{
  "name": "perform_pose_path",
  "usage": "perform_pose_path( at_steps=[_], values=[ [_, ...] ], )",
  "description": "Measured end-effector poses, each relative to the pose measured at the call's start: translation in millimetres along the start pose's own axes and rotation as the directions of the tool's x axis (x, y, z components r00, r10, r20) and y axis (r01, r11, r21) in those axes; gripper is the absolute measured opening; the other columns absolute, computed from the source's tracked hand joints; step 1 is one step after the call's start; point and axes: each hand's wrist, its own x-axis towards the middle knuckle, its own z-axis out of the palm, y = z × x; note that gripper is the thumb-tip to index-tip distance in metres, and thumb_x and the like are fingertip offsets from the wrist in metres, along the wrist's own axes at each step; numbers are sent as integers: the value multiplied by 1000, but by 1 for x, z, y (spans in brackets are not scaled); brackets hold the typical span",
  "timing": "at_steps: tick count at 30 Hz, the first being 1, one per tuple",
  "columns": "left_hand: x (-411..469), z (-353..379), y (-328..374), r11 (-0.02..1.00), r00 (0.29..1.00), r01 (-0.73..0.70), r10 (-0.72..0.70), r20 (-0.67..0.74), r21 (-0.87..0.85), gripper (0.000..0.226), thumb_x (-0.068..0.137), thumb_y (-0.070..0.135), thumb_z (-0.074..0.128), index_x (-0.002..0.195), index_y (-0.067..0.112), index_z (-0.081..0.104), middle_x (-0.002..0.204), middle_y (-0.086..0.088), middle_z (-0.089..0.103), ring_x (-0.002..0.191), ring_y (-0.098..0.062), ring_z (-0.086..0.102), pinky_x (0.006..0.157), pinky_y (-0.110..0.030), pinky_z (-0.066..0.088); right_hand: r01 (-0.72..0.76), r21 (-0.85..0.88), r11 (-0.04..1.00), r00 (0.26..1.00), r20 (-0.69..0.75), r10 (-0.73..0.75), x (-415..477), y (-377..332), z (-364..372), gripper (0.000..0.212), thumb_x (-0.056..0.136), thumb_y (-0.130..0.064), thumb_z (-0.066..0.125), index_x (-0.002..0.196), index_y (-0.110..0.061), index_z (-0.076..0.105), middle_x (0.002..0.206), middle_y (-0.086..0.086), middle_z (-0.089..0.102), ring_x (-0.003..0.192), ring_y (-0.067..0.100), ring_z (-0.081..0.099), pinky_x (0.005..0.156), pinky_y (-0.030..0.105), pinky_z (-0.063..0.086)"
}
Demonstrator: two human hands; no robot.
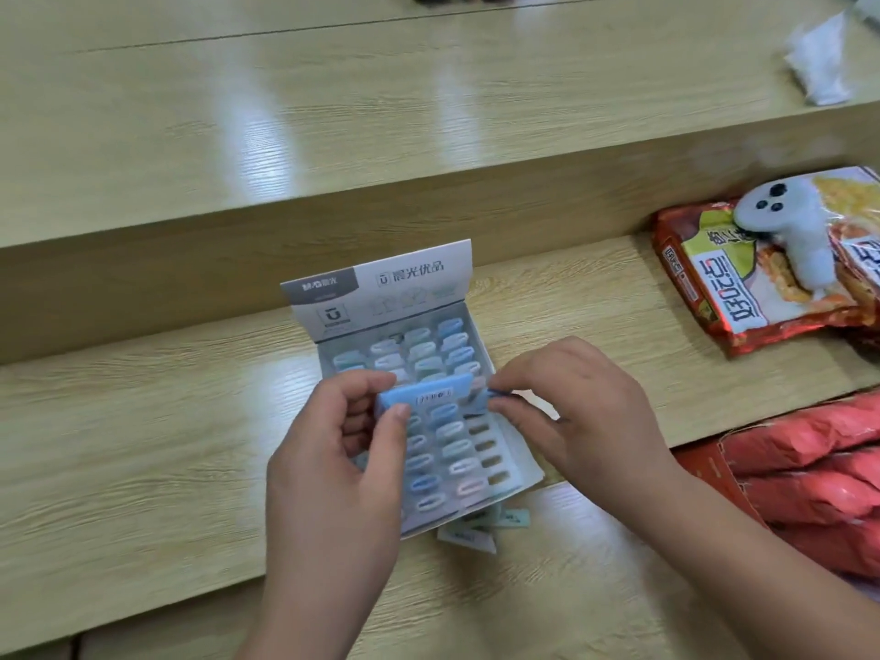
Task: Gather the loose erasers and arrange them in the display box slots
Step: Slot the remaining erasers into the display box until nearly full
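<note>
A pale wooden stepped counter filled the view, with a stack of red packages at its right edge and a printed snack bag farther back, a white plush toy lying on it. The display box sat on the lower step, lid upright at the far end, most slots filled with pastel erasers, while several in the right column looked empty. Above the box, the left hand gripped a light blue eraser between thumb and fingers. The right hand pinched something small and darker blue at that eraser's right end; what it was could not be told. A few loose erasers lay touching the box's near edge.
</note>
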Motion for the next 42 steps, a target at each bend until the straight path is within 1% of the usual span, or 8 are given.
perform_pose_path(
  at_steps=[8, 12, 16, 22, 26, 30, 36, 42],
  values=[
    [-3, -1, 5, 996, 999, -53, 53, 1, 66, 29, 90, 14, 67, 97, 42, 65, 93, 20, 68, 89, -3, 67, 76, -21, 54, -5, 162, 987, 998, 68, -6, 6, 3, 2, 15, 85, -35, 69, 92, -23, 75, 96, -17, 69, 93, 11, 60, 72, 34, 50],
    [-4, -2, 6, 985, 993, -119, 120, -1, 126, 33, 91, 12, 67, 100, 43, 65, 96, 17, 67, 90, -3, 66, 75, -15, 53, 89, 6, 996, 980, 181, -88, 14, 2, -1, 21, 89, -43, 59, 92, -29, 74, 99, -14, 64, 96, 12, 50, 53, 30, 44],
    [-3, -1, 10, 952, 976, -214, 216, 13, 219, 36, 90, 10, 68, 108, 41, 66, 98, 18, 64, 91, 1, 63, 76, -11, 48, 142, -129, 981, 969, 219, -111, 19, -1, -13, 26, 91, -44, 52, 97, -32, 75, 95, -11, 59, 90, 12, 47, 52, 25, 38],
    [0, 13, 17, 937, 970, -242, 223, 101, 254, 51, 88, 14, 72, 124, 45, 54, 95, 21, 65, 91, 4, 63, 79, -13, 49, 18, 163, 987, 968, 246, -58, 25, -9, -32, 43, 90, -46, 61, 131, -34, 57, 117, -26, 59, 105, -2, 52, 86, 24, 45],
    [1, 21, 23, 950, 968, -219, 184, 169, 223, 62, 88, 10, 71, 132, 45, 47, 94, 26, 64, 91, 9, 61, 80, -5, 45, 122, 188, 975, 971, 182, -157, 28, -15, -25, 34, 91, -31, 68, 125, -27, 64, 113, -16, 65, 98, -1, 58, 81, 26, 50],
    [4, 20, 20, 969, 971, -192, 164, 176, 155, 65, 88, 2, 69, 137, 40, 47, 98, 23, 67, 94, 5, 64, 82, -9, 48, 136, 227, 964, 986, 61, -153, 24, -10, -20, 23, 91, -18, 70, 114, -19, 71, 104, -8, 69, 93, 7, 65, 75, 30, 54],
    [9, 4, -4, 800, 932, -357, 273, 236, 482, 36, 89, 4, 66, 120, 23, 66, 111, 13, 64, 105, -7, 60, 91, -9, 39, -21, 335, 942, 1000, 29, 13, 16, -9, -18, 23, 86, -23, 70, 109, -19, 70, 98, -10, 70, 87, 1, 66, 73, 12, 52],
    [8, 6, -15, 772, 918, -378, 244, 312, 510, 28, 88, 6, 68, 113, 20, 71, 111, 14, 61, 106, -7, 53, 93, -3, 30, -7, 195, 981, 994, 109, -14, 8, 1, -8, 21, 88, -34, 65, 106, -26, 72, 93, -21, 67, 81, -8, 56, 69, 17, 49]
  ],
)
